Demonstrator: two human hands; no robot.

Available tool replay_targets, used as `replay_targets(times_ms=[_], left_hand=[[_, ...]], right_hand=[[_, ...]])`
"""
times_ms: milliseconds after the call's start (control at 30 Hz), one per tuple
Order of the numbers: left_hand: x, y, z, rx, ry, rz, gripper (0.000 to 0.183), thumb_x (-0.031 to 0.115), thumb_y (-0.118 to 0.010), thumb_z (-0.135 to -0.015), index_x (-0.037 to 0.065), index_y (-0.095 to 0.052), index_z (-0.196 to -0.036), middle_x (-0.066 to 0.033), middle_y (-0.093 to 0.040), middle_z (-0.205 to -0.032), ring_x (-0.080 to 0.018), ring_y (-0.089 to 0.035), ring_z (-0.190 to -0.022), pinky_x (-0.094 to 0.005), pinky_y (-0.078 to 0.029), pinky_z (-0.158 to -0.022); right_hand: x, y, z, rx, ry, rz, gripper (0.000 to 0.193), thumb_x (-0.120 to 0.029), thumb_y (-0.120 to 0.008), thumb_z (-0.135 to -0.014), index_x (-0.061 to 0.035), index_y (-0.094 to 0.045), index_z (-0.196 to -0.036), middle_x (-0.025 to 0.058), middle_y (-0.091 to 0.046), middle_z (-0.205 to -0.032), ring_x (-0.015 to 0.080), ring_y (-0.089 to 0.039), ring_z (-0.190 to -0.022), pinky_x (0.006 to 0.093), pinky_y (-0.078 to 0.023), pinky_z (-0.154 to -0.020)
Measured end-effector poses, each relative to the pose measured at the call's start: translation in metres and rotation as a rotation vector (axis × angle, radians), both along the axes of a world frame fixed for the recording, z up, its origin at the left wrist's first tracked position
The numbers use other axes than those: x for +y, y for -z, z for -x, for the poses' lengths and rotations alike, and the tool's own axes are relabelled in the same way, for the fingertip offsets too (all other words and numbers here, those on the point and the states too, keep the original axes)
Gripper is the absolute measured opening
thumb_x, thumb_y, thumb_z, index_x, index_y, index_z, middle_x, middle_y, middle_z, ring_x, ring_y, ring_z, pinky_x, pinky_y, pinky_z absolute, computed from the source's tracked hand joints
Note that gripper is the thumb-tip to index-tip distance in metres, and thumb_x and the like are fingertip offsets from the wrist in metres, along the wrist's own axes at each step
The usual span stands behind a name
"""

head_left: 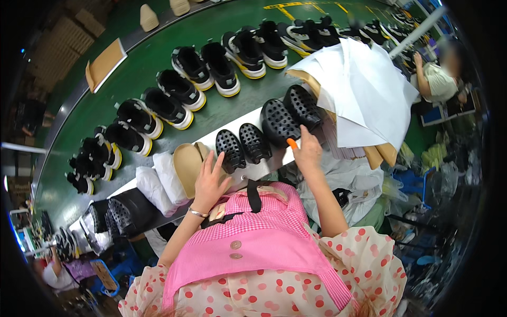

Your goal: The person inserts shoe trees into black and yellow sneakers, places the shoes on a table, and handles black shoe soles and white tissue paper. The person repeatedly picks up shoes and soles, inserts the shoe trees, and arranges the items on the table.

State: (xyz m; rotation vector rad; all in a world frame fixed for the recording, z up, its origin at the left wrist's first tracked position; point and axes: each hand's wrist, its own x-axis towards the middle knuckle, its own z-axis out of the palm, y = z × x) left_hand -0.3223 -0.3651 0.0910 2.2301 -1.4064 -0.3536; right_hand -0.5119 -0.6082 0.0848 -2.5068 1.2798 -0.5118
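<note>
My left hand, fingers spread, is beside the smaller pair of black, hole-dotted, shoe-shaped pieces. Its fingertips reach the left one; contact is hard to tell. The other small piece lies just to the right. My right hand has an orange cover on its thumb and its index finger stretched out. It is at the near edge of a larger pair of the same kind, close to the left piece and right piece. Neither hand appears to hold anything.
Black sneakers with white and yellow soles line the green conveyor. A tan form and white-wrapped bundles lie left on the ledge, large black perforated pieces beyond. White paper sheets are stacked right; a co-worker is beyond.
</note>
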Motion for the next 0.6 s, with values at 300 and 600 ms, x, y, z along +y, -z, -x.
replay_targets(times_ms=[300, 600], left_hand=[[0.000, -0.027, -0.014, 0.382, -0.257, 0.290, 0.071, 0.029, -0.066, -0.089, 0.008, -0.032, -0.147, -0.0211, -0.038, -0.143, -0.0358, -0.044, -0.128, -0.0402, -0.038, -0.105], [0.016, -0.068, -0.082, 1.842, -0.595, 0.913, 0.046, 0.048, -0.053, -0.095, 0.004, -0.056, -0.106, -0.0118, -0.065, -0.098, -0.0206, -0.066, -0.090, -0.0350, -0.056, -0.080]], right_hand=[[0.039, -0.080, -0.030, -0.307, -0.167, -0.265, 0.047, -0.017, -0.079, -0.075, -0.0010, -0.058, -0.114, 0.0134, -0.066, -0.084, 0.0266, -0.065, -0.076, 0.0361, -0.050, -0.068], [0.126, -0.102, -0.154, -0.184, -0.769, -0.520, 0.041, -0.025, -0.076, -0.080, 0.0013, -0.056, -0.105, 0.0147, -0.067, -0.071, 0.0292, -0.067, -0.062, 0.0373, -0.052, -0.056]])
